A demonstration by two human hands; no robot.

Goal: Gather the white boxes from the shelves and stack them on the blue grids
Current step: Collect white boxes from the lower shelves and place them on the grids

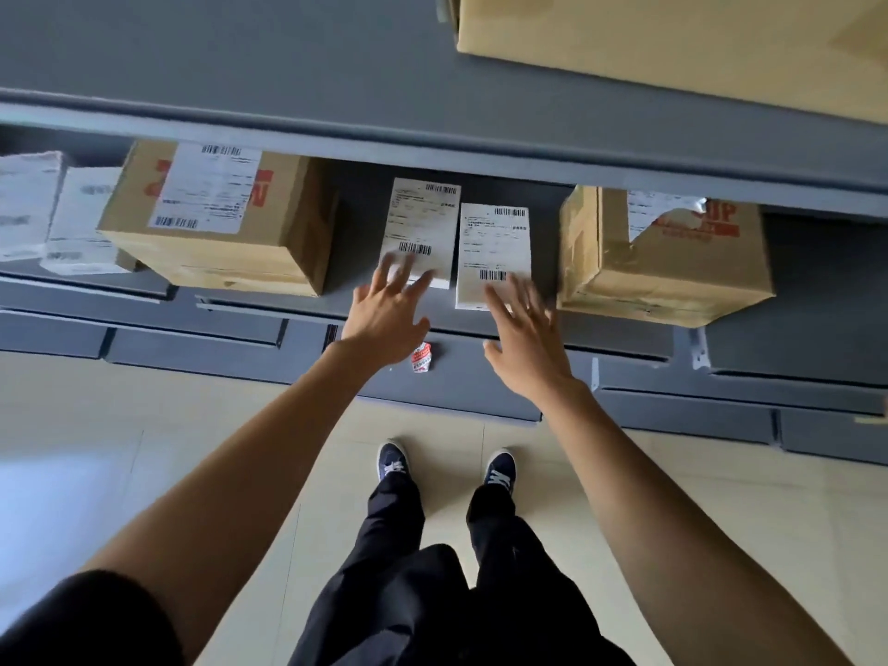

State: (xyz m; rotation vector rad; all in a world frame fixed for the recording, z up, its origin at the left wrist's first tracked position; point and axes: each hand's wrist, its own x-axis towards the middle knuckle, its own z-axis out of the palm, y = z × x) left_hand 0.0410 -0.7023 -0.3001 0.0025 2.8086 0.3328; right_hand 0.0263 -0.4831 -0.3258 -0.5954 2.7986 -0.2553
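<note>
Two flat white boxes with barcode labels lie side by side on the grey shelf [480,329]. The left white box [423,223] has my left hand [389,314] over its near end, fingers spread and straight. The right white box [495,247] has my right hand [524,338] over its near edge, fingers also spread. Neither hand grips anything. More white boxes [57,218] stand at the far left of the same shelf. No blue grids are in view.
A brown carton [216,242] stands left of the two boxes and a torn brown carton [663,266] right of them. A big carton [672,45] sits on the shelf above. A crumpled red-and-white scrap [422,359] lies below. My feet stand on the tiled floor [144,449].
</note>
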